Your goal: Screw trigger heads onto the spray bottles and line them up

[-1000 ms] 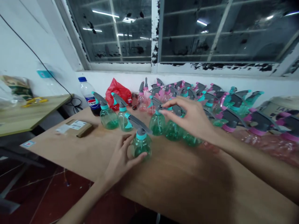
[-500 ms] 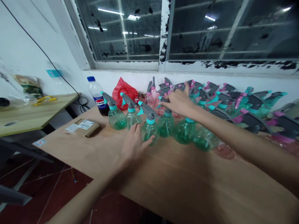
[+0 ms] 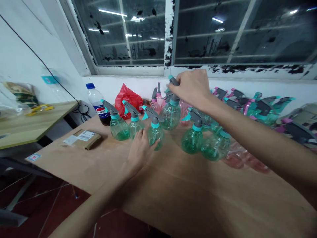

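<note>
My right hand is closed on the grey trigger head of a green spray bottle, which is held up off the table. At the front, my left hand rests against another green spray bottle, its fingers at the left side and its thumb across the front. Two more green spray bottles, one at the far left and one just behind my left fingers, stand in line with it. Right of the gap is a further green spray bottle with a turquoise collar.
Crowded spray bottles with pink or turquoise collars fill the right side. A cola bottle, a red plastic bag and a cardboard packet are at the left. A window is behind the table.
My right hand has lifted the green spray bottle up out of the row, leaving a gap. My left hand stays at the same bottle. The view has shifted slightly.
</note>
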{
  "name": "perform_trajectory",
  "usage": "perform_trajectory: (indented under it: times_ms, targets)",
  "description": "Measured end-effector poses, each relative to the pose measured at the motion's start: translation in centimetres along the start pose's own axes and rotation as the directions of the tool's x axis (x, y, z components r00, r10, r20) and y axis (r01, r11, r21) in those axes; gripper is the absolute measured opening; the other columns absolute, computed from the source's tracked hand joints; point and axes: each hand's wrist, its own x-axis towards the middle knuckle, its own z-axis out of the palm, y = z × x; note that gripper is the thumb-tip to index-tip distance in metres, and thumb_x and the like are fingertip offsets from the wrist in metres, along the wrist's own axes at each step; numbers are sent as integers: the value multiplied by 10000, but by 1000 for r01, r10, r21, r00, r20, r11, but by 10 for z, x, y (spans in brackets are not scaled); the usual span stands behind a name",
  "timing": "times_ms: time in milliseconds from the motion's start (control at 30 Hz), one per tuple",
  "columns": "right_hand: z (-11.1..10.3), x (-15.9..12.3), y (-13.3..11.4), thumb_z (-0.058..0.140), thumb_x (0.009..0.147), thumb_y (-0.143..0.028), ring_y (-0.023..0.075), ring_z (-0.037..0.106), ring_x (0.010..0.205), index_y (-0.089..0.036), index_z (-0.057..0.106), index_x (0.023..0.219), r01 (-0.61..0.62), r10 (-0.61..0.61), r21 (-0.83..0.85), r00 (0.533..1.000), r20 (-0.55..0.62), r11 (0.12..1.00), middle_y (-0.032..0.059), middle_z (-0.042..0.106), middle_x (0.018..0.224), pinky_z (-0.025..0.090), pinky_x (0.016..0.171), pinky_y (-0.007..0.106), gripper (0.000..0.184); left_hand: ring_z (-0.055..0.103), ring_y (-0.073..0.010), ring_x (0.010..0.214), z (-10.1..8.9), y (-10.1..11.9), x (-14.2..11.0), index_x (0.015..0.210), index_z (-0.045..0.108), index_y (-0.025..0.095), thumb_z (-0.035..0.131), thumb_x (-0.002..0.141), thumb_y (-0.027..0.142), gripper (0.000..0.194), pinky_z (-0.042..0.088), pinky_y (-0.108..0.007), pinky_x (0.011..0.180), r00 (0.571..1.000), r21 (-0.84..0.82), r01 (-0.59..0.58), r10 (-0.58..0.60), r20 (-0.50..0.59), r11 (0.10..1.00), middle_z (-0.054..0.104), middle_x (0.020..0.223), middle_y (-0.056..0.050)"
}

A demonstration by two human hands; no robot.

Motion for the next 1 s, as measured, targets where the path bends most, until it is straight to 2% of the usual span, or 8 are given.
perform_trajectory:
  times_ms: [133,267,467,567,733,867,933,1000]
  targets:
    - [-21,6,10,481,805,-383,284,619,742,-162,606,579,-90,95,90,994,-61,992,106,630,615,407,683,397,341,564,-320,999,0,-2,7,1145,467,158,658,820,370,433,465,-458,844,1000,57,6,-7,7,998,575,1011,-106]
    - [-45,4,16,564,764,-484,182,471,521,-238,469,446,-137,145,289,989,-5,947,29,489,479,325,491,323,413,550,-321,1027,-3,-3,11,1132,480,168,667,810,384,430,463,-446,851,1000,106,-5,3,18,994,558,1060,-113]
    - [-90,-20,17,590,753,-570,118,379,437,-217,572,510,-173,151,311,984,94,935,6,476,477,277,432,294,429,540,-331,1041,-4,-1,18,1172,473,115,637,837,380,458,472,-445,844,999,149,-26,19,47,989,566,1064,-147]
    - [-105,-43,22,573,795,-487,80,299,377,-206,611,553,-138,99,260,982,159,956,-27,419,429,227,395,271,373,539,-333,1047,-2,1,21,1155,492,107,611,857,345,400,474,-451,843,999,166,-20,13,44,986,564,1062,-155]
    - [-105,-91,36,542,806,-517,65,319,353,-197,489,490,-96,8,262,948,319,960,-59,361,390,225,385,249,453,512,-348,1080,-7,14,12,1246,445,77,569,884,372,483,469,-459,853,1000,179,-17,19,-12,984,515,1128,-191]
    - [-97,-126,48,549,810,-499,93,441,448,-205,492,520,-77,-29,237,910,413,968,-51,500,448,277,461,261,418,518,-320,1083,-25,48,-10,1264,451,135,473,927,441,456,447,-479,894,993,14,-95,96,-68,995,514,1154,-156]
    - [-96,-140,54,546,810,-499,105,468,485,-208,507,536,-78,-32,221,891,453,972,-44,541,479,280,488,267,402,541,-276,1079,-34,74,-24,1261,458,199,439,940,455,411,432,-463,933,989,-200,-108,125,77,974,528,1174,-102]
    - [-97,-152,61,537,816,-488,112,471,501,-211,517,550,-91,-17,202,879,476,975,-42,548,490,277,504,268,384,535,-255,1115,-38,102,-36,1282,439,256,463,921,491,431,420,-448,961,937,-400,-60,189,293,915,526,1220,-63]
